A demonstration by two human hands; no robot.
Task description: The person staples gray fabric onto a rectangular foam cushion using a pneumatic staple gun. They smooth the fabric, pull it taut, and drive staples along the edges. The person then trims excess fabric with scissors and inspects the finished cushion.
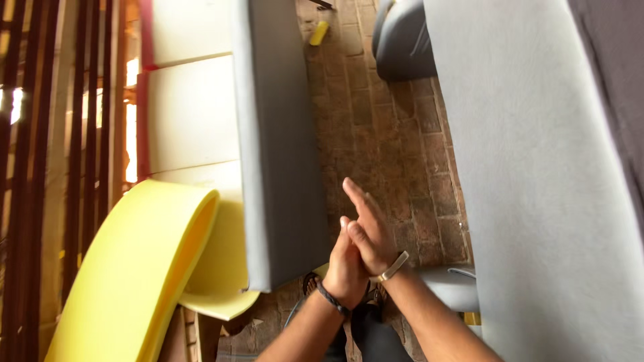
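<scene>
My two hands meet palm against palm in the lower middle of the head view, above a brick floor (386,144). My left hand (345,265) wears a dark braided wristband. My right hand (369,228) wears a light metal bracelet and its fingers point up and left, lying over the left hand. Neither hand holds anything. A grey upholstered panel (275,141) stands just left of the hands. A large pale grey cushioned slab (537,174) rises on the right.
A curved yellow foam sheet (141,268) leans at lower left, with white foam boards (191,114) behind it. Dark bars (40,167) line the far left. A grey seat piece (402,40) and a small yellow foam scrap (319,32) lie at the top.
</scene>
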